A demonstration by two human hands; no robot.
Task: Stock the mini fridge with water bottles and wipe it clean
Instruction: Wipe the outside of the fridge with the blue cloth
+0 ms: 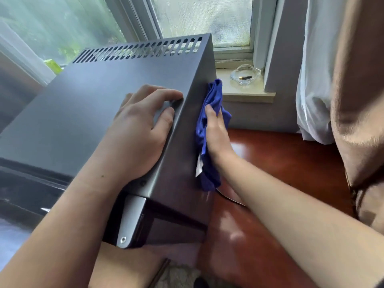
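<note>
The dark grey metal mini fridge (87,113) stands on the glossy reddish-brown wooden worktop (280,173), filling the left and centre of the view. Its long axis runs from the near hinge corner away toward the window (199,19), and a row of vent slots lines its far top edge. The left hand (143,129) lies flat on the fridge top near the right edge, its fingers (164,94) straight and slightly spread, their tips at that edge. Just to the right, the right hand (216,134) presses a crumpled blue cloth (209,140) against the fridge's right side wall, fingers close together and laid over the cloth. Further right, on the pale window sill (249,94), sits a clear glass ashtray (246,74) holding a small dark and gold object. White and tan curtains (340,80) hang at the far right.
</note>
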